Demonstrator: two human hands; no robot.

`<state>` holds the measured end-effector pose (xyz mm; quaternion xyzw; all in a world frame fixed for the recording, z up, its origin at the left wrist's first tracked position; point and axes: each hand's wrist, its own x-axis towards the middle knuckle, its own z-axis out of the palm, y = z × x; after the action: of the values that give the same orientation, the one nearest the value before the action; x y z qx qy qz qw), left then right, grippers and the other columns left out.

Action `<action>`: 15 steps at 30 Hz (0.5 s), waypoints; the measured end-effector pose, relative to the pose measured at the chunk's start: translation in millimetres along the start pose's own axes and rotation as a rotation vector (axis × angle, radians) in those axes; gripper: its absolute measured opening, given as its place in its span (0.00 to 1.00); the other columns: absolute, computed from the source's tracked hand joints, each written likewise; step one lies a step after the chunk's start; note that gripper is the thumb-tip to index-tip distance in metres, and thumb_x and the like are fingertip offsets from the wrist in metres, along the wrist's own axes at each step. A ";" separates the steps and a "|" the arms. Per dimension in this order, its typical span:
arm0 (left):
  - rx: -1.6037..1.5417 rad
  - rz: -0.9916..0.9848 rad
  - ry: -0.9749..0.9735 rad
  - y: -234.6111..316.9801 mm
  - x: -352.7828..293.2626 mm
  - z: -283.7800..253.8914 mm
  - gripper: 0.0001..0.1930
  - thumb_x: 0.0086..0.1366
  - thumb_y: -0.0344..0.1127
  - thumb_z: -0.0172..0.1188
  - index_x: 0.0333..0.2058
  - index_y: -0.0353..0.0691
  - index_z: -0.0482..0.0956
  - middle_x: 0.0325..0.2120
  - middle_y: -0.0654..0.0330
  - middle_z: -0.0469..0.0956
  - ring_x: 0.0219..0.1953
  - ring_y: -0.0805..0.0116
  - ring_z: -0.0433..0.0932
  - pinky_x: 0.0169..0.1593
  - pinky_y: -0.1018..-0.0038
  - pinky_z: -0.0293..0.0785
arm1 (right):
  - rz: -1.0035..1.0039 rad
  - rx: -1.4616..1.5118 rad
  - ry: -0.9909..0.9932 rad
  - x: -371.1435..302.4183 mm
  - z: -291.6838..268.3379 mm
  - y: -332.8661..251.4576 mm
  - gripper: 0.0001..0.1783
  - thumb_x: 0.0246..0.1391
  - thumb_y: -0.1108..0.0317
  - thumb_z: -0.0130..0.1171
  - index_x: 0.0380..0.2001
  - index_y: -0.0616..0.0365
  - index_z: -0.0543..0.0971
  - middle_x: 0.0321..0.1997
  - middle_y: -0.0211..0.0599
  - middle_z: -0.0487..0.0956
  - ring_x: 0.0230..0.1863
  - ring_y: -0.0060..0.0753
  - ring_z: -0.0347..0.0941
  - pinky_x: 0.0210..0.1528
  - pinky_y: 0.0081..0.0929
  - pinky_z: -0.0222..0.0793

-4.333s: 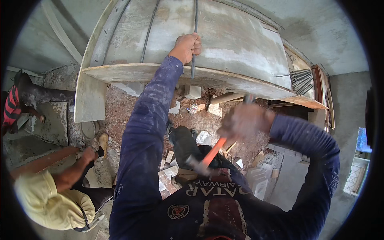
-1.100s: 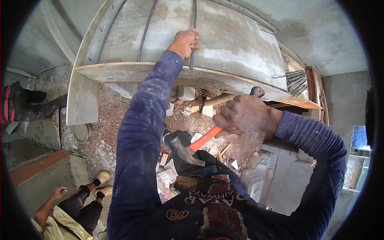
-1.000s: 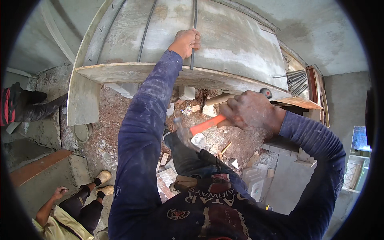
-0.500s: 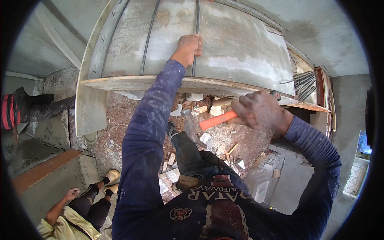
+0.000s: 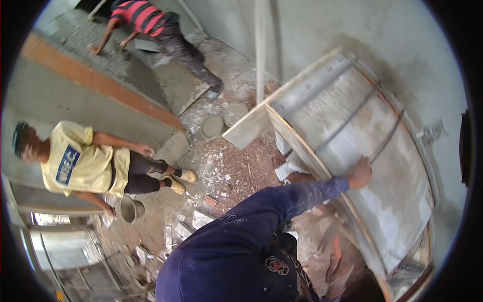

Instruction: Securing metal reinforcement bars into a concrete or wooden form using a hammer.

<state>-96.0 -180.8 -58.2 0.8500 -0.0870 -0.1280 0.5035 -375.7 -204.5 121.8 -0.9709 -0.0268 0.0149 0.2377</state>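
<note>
My left hand [image 5: 359,173] is closed around a thin steel rod [image 5: 386,138] lying across the grey form board [image 5: 397,201]. Other rods [image 5: 349,118] lie alongside on the same board, blurred. Below the board's wooden edge [image 5: 327,173], near the lower right, a hammer with an orange handle [image 5: 336,246] shows smeared. My right hand [image 5: 334,269] is at the handle, blurred and partly hidden behind my body; its fingers look wrapped round it.
A co-worker in a yellow shirt [image 5: 75,161] stands at left, a hand at a bucket [image 5: 131,209]. Another in a striped shirt [image 5: 143,17] leans over wet cement [image 5: 121,63] behind an orange-brown plank [image 5: 100,80]. Round tubs [image 5: 212,126] and rubble [image 5: 201,220] lie on the floor.
My view has swung left, bringing both co-workers further in and shifting the form board to the right. My left hand still grips a rod; the hammer is lower in view and more blurred.
</note>
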 end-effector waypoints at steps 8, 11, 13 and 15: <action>0.220 0.005 -0.008 -5.0 -55.1 -77.8 0.13 0.59 0.34 0.58 0.37 0.28 0.78 0.38 0.37 0.78 0.44 0.41 0.79 0.50 0.54 0.75 | 0.012 -0.047 0.047 3.6 26.2 81.8 0.17 0.67 0.61 0.51 0.45 0.65 0.77 0.32 0.52 0.80 0.32 0.51 0.76 0.31 0.43 0.70; 0.219 0.048 0.002 -10.0 -54.9 -79.2 0.13 0.56 0.34 0.60 0.35 0.28 0.80 0.38 0.37 0.78 0.45 0.40 0.78 0.49 0.54 0.76 | -0.095 -0.206 0.048 21.8 25.4 122.8 0.21 0.69 0.61 0.46 0.55 0.68 0.71 0.37 0.60 0.77 0.32 0.58 0.73 0.31 0.48 0.67; 0.295 0.010 0.006 -5.3 -60.1 -81.1 0.12 0.58 0.36 0.58 0.34 0.32 0.80 0.37 0.41 0.79 0.43 0.40 0.78 0.48 0.52 0.74 | -0.098 0.116 0.034 39.9 -3.0 121.0 0.22 0.69 0.58 0.44 0.51 0.68 0.73 0.34 0.63 0.76 0.30 0.62 0.71 0.32 0.52 0.64; 0.295 0.047 0.030 -20.5 -58.8 -81.4 0.11 0.58 0.36 0.58 0.32 0.33 0.80 0.35 0.42 0.80 0.42 0.40 0.78 0.48 0.52 0.75 | -0.001 0.174 0.007 41.4 -14.1 141.0 0.24 0.69 0.54 0.44 0.47 0.67 0.76 0.30 0.62 0.76 0.29 0.63 0.69 0.33 0.54 0.62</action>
<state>-126.8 -86.8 -31.1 0.9144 -0.1172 -0.0892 0.3770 -327.4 -333.4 68.5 -0.9465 -0.0249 0.0139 0.3214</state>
